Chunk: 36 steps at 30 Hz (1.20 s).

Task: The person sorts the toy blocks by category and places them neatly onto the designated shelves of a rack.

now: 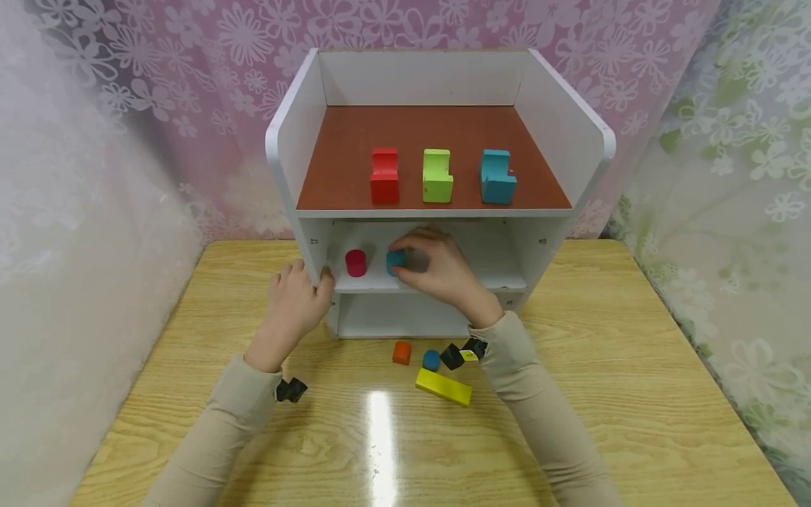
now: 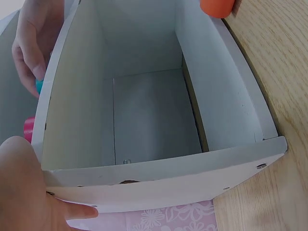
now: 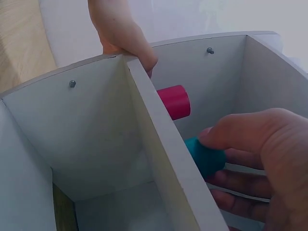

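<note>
My right hand [image 1: 440,267] pinches a teal cylinder block [image 1: 395,263] between thumb and fingers, low over the middle shelf [image 1: 481,260] of a small white cabinet. Beside it on the left, a crimson cylinder block [image 1: 356,263] stands upright on the same board. In the right wrist view the thumb lies on the teal block [image 3: 206,158], near the board's front edge. My left hand [image 1: 298,299] grips the front edge of the cabinet's left side panel [image 1: 288,162], thumb on the inner side; the left wrist view shows that hand [image 2: 24,187] at the panel's edge.
On the brown top board [image 1: 405,127] stand a red block [image 1: 385,176], a lime green block [image 1: 437,176] and a teal notched block [image 1: 497,177]. In front of the cabinet lie an orange block [image 1: 402,353], a blue cylinder [image 1: 431,360] and a long yellow block [image 1: 443,387].
</note>
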Available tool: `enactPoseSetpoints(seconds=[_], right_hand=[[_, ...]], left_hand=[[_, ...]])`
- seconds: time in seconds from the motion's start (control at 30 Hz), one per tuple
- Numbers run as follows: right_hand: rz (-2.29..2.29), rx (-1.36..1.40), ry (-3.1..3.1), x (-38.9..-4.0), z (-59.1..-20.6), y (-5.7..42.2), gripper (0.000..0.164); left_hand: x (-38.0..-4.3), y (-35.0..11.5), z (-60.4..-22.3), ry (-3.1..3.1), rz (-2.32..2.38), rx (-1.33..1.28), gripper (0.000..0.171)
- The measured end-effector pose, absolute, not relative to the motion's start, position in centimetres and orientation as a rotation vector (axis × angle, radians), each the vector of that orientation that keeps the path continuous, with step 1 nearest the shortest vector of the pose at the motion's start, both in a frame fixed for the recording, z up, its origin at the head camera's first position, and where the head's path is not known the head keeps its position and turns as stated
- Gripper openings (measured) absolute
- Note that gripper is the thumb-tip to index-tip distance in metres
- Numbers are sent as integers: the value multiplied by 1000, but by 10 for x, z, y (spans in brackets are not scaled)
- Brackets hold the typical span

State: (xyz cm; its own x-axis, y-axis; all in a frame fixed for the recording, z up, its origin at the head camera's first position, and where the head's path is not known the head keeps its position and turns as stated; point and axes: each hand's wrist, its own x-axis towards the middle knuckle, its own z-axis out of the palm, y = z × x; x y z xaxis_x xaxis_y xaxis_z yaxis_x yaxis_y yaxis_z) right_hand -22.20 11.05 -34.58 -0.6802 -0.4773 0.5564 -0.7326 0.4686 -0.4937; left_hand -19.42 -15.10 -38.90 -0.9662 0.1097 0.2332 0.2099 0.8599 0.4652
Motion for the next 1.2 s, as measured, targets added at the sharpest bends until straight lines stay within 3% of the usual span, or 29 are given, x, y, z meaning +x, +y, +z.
enactPoseSetpoints(seconds=[0.5,1.0,1.2], right_hand=[[1050,1121,-2226,-212,-337,112,25],[1051,1339,-1986,-171,-329,120,18],[996,1441,-1913,-158,-331,121,26]], left_hand=[[-195,-152,-391,-2840,-747,-243,55],[-196,-151,-391,-2845,-741,-248,57],[-196,-151,-390,-2834,-728,-248,56]])
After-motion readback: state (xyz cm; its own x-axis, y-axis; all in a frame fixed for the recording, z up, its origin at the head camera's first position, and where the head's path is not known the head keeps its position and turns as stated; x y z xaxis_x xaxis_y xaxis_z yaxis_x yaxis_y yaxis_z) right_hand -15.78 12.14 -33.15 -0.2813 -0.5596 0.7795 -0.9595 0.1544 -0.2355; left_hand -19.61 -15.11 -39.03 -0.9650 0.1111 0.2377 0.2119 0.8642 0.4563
